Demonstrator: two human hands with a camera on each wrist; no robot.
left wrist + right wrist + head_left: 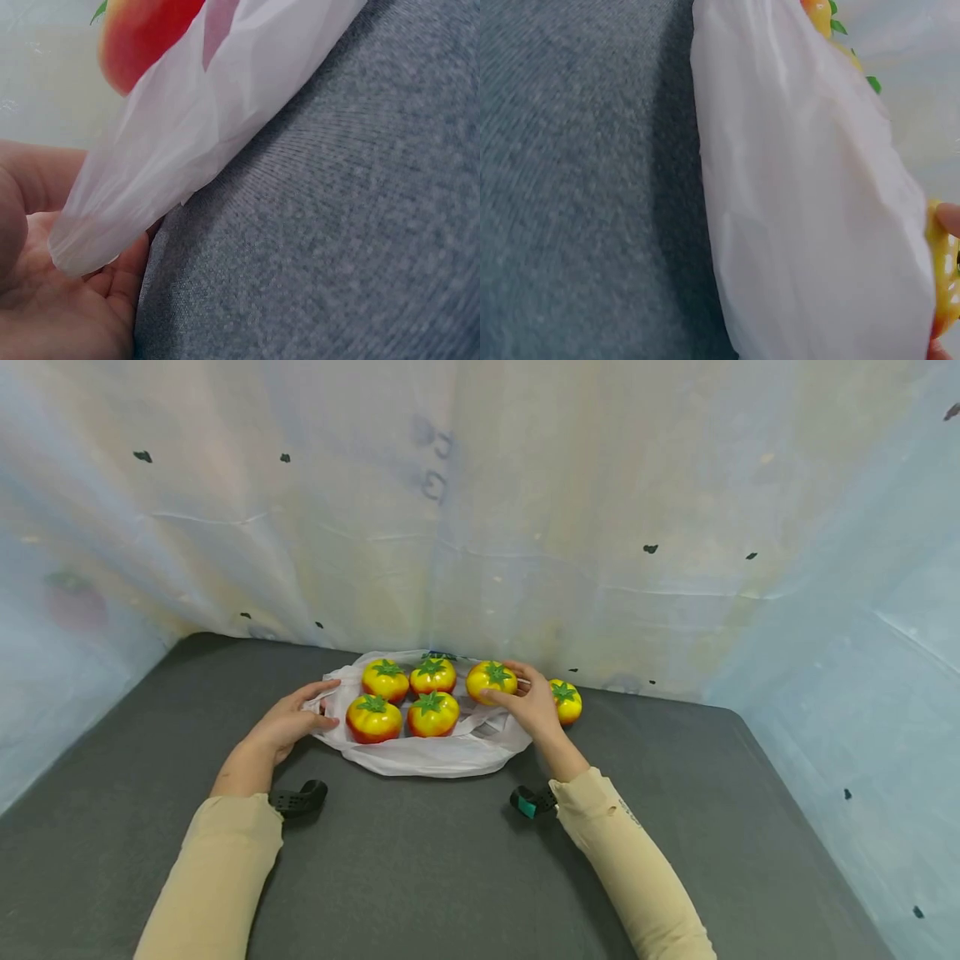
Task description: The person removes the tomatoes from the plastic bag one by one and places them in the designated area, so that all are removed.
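A white plastic bag (427, 762) lies spread on the dark table, with several yellow-red tomatoes (373, 719) sitting in its opening. At the bag's left end, the left hand (288, 724) holds its edge; in the left wrist view the bag's corner (142, 172) lies across the fingers of that hand (67, 300). The right hand (534, 703) grips another tomato (487, 681) at the bag's right part, thumb in front. In the right wrist view the bag's side (802, 195) hides most of the gripped tomato (945, 277). One more tomato (567, 702) rests outside the bag, right of the right hand.
The grey-black table (420, 877) reaches back to a pale plastic sheet (525, 527) hanging behind it, with more sheeting at both sides. Black straps with a protruding piece (300, 799) sit at both wrists, near the beige sleeves (217, 868).
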